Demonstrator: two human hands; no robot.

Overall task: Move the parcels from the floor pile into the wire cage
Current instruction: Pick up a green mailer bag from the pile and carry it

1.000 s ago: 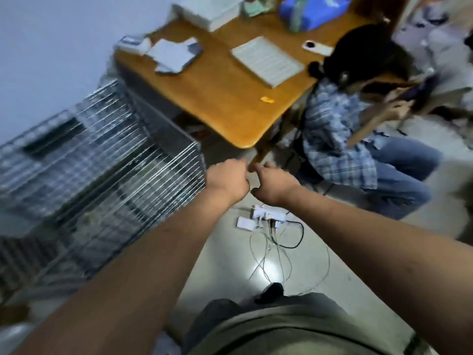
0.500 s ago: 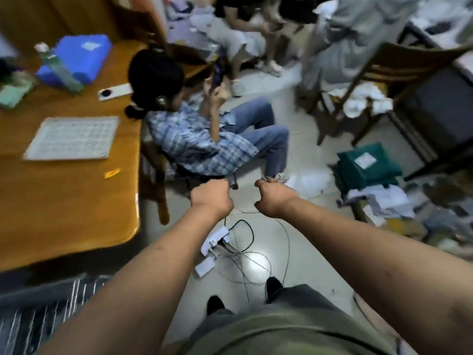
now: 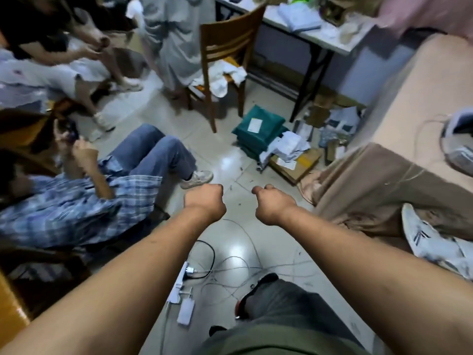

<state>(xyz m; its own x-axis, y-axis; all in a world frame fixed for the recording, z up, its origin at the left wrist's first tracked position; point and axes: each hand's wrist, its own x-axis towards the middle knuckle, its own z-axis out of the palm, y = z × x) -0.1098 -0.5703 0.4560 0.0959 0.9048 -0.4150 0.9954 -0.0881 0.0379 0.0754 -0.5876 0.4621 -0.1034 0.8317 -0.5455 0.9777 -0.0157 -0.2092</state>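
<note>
A pile of parcels lies on the floor ahead and to the right: dark green bags with a white label [image 3: 258, 128], crumpled white bags [image 3: 288, 146], a flat cardboard box [image 3: 294, 163] and more packets [image 3: 335, 124] behind. My left hand [image 3: 204, 198] and my right hand [image 3: 272, 203] are stretched out in front of me as fists, a short way apart, holding nothing. Both hover above the floor, well short of the pile. The wire cage is out of view.
A person in a plaid shirt [image 3: 76, 201] sits low at the left with legs stretched across the floor. A wooden chair [image 3: 225, 55] and a white table [image 3: 314, 26] stand beyond the pile. A draped bed [image 3: 384, 162] fills the right. A power strip [image 3: 179, 288] and cables lie near my feet.
My view has swung right, from the wire cage and wooden desk past the seated person to the floor pile. Both fists stayed closed and moved slightly apart.
</note>
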